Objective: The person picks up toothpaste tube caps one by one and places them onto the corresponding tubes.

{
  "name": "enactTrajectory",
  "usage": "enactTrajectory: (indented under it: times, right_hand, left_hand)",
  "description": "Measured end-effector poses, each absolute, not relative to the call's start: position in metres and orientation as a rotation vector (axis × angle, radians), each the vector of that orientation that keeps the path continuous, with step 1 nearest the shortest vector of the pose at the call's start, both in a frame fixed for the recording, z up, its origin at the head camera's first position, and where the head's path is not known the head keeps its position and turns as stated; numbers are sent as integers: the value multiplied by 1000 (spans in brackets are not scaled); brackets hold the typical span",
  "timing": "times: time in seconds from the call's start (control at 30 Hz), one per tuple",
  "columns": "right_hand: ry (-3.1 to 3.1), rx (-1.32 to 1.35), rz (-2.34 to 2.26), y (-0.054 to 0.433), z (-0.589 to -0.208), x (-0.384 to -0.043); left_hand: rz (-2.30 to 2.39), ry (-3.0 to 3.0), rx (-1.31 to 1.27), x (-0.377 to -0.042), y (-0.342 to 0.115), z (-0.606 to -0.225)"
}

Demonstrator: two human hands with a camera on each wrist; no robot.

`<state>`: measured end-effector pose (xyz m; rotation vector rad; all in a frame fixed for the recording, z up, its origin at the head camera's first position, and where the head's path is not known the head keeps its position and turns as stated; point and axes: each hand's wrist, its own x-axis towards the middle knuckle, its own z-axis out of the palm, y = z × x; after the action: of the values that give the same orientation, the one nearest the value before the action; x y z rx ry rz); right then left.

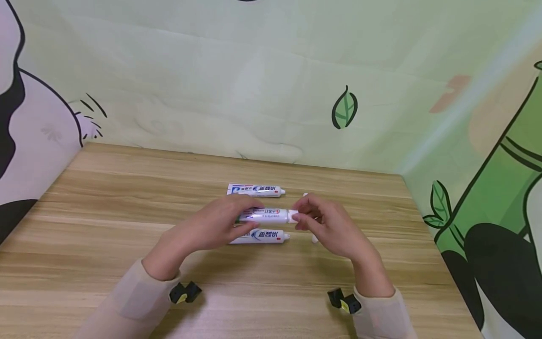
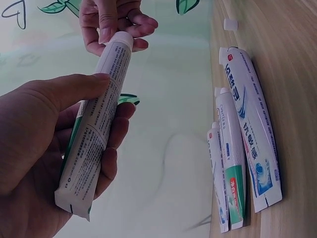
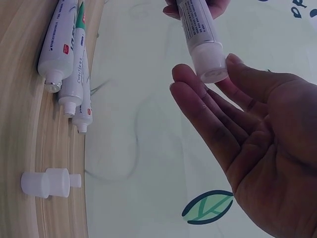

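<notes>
My left hand (image 1: 211, 221) grips a white toothpaste tube (image 2: 96, 119) with a green end, fingers round its body and thumb along its side. The tube is held above the table, its cap (image 3: 210, 63) toward the right. At that white cap my right hand (image 1: 332, 226) pinches with thumb and fingertips; the remaining fingers are spread loosely in the right wrist view. Below lie a large white-blue toothpaste tube (image 2: 252, 129), a green-ended tube (image 2: 230, 158) and a smaller tube (image 2: 216, 173), side by side. Uncapped nozzles show on them in the right wrist view.
Several loose white caps (image 3: 58, 182) stand on the wooden table (image 1: 271, 292) near the nozzle ends of the lying tubes. A printed cloth wall (image 1: 211, 94) with leaf drawings rises behind the table. Black clips (image 1: 185, 292) sit at both cuffs.
</notes>
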<state>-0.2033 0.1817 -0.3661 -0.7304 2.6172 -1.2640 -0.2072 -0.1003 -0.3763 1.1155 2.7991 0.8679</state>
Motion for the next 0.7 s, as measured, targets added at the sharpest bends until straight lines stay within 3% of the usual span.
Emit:
enactTrajectory:
  times: [0.7]
  right_hand:
    - [2697, -707, -1179, 180, -367, -203]
  left_hand:
    - [890, 2782, 1124, -208, -101, -377]
